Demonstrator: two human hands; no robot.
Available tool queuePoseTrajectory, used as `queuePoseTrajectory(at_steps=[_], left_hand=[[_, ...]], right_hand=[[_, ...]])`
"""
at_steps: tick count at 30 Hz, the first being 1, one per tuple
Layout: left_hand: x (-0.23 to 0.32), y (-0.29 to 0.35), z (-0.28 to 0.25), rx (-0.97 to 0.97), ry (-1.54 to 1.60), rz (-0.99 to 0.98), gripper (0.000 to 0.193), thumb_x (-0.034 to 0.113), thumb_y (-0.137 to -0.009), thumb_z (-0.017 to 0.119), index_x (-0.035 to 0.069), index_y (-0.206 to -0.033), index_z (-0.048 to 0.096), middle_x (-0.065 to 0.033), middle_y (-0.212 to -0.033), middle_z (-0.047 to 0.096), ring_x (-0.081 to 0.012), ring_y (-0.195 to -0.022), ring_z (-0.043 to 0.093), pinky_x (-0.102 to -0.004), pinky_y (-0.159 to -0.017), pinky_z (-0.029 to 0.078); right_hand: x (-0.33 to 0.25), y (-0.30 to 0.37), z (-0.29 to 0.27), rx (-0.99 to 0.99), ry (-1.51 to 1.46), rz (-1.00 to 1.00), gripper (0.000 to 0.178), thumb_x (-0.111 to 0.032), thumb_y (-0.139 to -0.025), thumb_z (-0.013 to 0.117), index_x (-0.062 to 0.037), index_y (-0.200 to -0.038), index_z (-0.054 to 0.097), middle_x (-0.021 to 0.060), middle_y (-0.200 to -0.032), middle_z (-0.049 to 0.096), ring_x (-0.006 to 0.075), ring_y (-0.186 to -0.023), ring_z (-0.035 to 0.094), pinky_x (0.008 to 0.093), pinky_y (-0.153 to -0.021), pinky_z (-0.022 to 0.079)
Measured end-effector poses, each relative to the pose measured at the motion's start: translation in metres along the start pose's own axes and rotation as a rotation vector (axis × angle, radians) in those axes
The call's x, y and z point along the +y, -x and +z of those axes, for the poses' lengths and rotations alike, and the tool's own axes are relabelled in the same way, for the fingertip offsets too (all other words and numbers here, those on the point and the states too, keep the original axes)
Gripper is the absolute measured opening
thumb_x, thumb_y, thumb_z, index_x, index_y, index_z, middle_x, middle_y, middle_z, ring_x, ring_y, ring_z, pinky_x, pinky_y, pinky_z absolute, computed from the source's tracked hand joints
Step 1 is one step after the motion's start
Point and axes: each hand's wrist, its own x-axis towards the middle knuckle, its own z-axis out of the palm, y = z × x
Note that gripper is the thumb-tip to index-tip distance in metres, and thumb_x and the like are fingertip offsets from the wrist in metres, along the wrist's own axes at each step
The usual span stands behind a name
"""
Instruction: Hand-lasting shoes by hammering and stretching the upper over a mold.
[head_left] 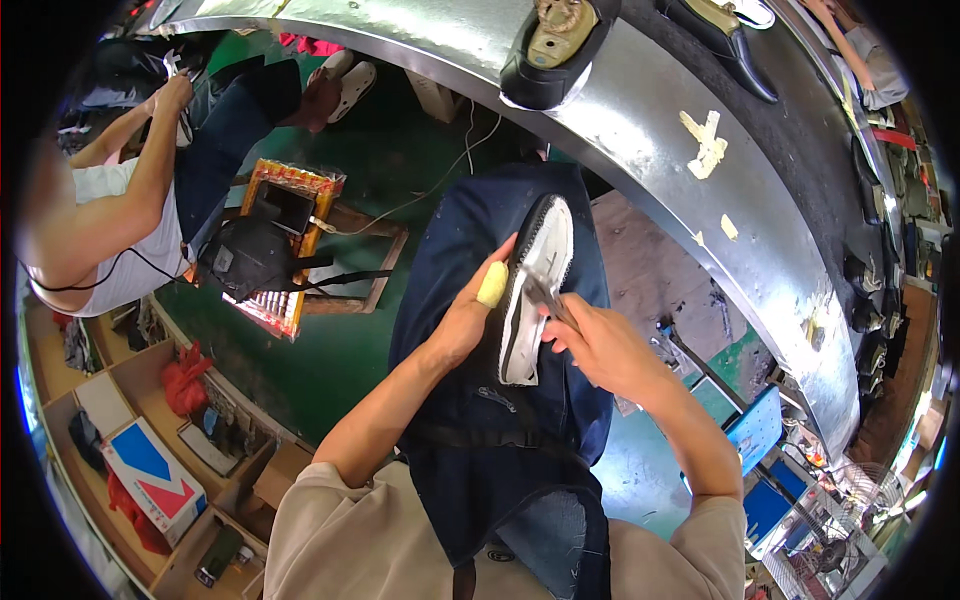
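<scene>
A black shoe upper (536,215) lies bottom up over my lap, its white underside (540,285) facing me, with a stitched-looking dark edge round the toe. My left hand (470,312) grips the shoe's left side, its thumb wrapped in yellow tape (492,284). In my right hand (604,345) is a short dark metal tool (545,294), perhaps pincers; its tip is over the middle of the white underside. The tool's jaws are too blurred to tell whether they touch. A dark blue apron (440,250) covers my legs beneath the shoe.
A curved metal bench (640,140) runs from ahead to my right, bearing a black shoe on a last (556,45) and yellowish scraps (706,143). At left, a black bag (245,262) sits on a stool near a seated co-worker (120,205). A fan (830,535) stands lower right.
</scene>
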Motion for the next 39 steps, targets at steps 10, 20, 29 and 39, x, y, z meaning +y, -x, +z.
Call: queuePoseTrajectory(at_steps=[10, 20, 29, 39], left_hand=[[-0.002, 0.005, -0.016, -0.028, 0.188, 0.113, 0.063, 0.031, -0.112, 0.043, 0.007, -0.166, 0.020, -0.0102, -0.167, 0.031, -0.0212, -0.153, 0.031, -0.0368, -0.126, 0.024], [-0.044, 0.014, -0.066, 0.061, -0.141, 0.064, 0.067, 0.035, -0.110, 0.048, -0.005, -0.160, 0.026, -0.0199, -0.154, 0.048, -0.0276, -0.142, 0.048, -0.0384, -0.120, 0.035], [0.032, 0.007, -0.015, 0.043, -0.872, 0.114, 0.043, 0.020, -0.098, 0.054, -0.003, -0.134, 0.043, -0.0303, -0.124, 0.058, -0.0518, -0.120, 0.055, -0.0482, -0.100, 0.046], [0.003, 0.030, -0.027, -0.057, -0.740, 0.281, 0.104, 0.017, -0.097, 0.068, 0.006, -0.164, -0.010, -0.0286, -0.161, 0.034, -0.0372, -0.148, 0.040, -0.0414, -0.121, 0.032]], right_hand=[[-0.008, -0.009, 0.034, 0.161, 0.526, -0.136, 0.034, -0.031, -0.103, 0.061, 0.0004, -0.093, 0.053, 0.0215, -0.074, 0.068, 0.0394, -0.067, 0.069, 0.0470, -0.059, 0.053], [-0.012, -0.012, 0.055, -0.024, -0.448, 0.185, 0.033, -0.032, -0.107, 0.054, 0.0009, -0.114, 0.054, 0.0115, -0.079, 0.071, 0.0229, -0.070, 0.072, 0.0366, -0.065, 0.056], [-0.016, 0.003, 0.030, -0.215, 0.540, -0.215, 0.036, -0.033, -0.105, 0.058, 0.0016, -0.097, 0.057, 0.0242, -0.069, 0.065, 0.0451, -0.072, 0.068, 0.0515, -0.064, 0.053], [0.001, 0.023, -0.004, -0.415, 0.186, 0.139, 0.036, -0.038, -0.108, 0.051, -0.0037, -0.100, 0.058, 0.0098, -0.078, 0.073, 0.0310, -0.070, 0.072, 0.0431, -0.064, 0.054]])
